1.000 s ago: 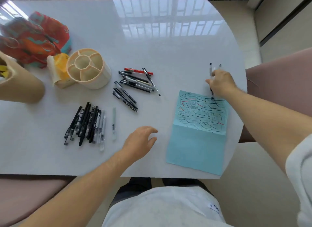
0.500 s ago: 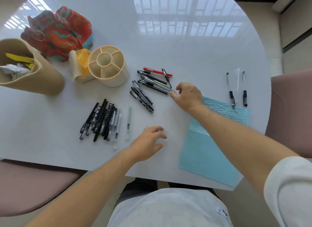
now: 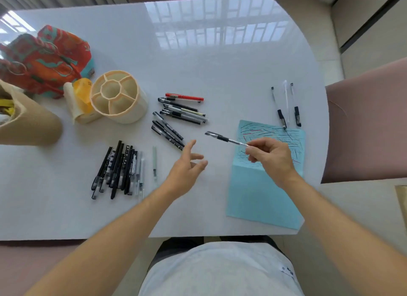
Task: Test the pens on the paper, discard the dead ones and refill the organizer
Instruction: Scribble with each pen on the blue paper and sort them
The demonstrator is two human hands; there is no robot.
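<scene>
Right hand (image 3: 272, 158) pinching clear black-grip pen (image 3: 224, 138) above scribbled blue paper (image 3: 264, 192), left hand (image 3: 187, 168) loosely spread

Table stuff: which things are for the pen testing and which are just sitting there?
For the job:
held pen in the right hand
left hand, open
blue paper
pen piles
three pens beyond the paper
round organizer

Just lying about:
colourful bag
tan bin
yellow packet
</scene>
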